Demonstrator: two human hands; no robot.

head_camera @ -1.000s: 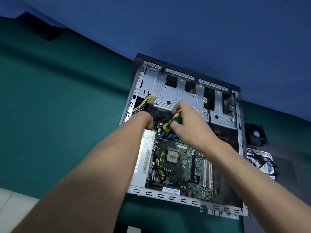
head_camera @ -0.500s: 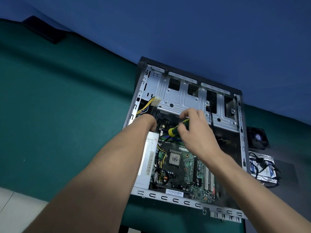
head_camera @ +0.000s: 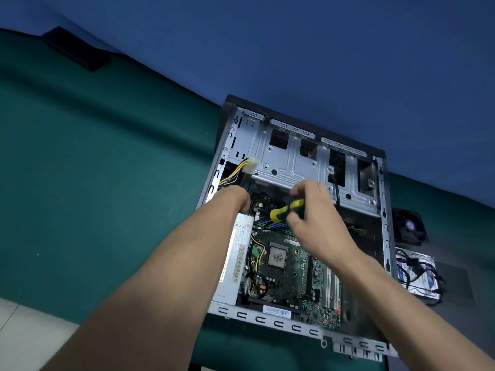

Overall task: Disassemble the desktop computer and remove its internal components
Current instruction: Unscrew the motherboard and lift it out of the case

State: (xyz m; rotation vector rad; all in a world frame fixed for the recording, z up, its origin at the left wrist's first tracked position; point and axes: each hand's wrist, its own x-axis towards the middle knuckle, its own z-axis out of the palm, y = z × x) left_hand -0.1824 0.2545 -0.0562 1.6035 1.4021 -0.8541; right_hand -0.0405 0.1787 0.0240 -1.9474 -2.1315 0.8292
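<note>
While the case (head_camera: 292, 167) lies open on its side on the green worktop (head_camera: 107, 183), right up against the blue wall (head_camera: 321, 49), the right hand (head_camera: 318, 218) has its grip curled round a yellow-green screwdriver (head_camera: 285, 210) over the top edge of the motherboard (head_camera: 289, 269). Left hand (head_camera: 241, 202) reaches down into the case beside the PSU (head_camera: 235, 253); its fingers are hidden, so can't tell whether that grip is clenched or loose. A fan (head_camera: 409, 226) and hard drive (head_camera: 417, 274) with tangled cables sit just right of the case.
</note>
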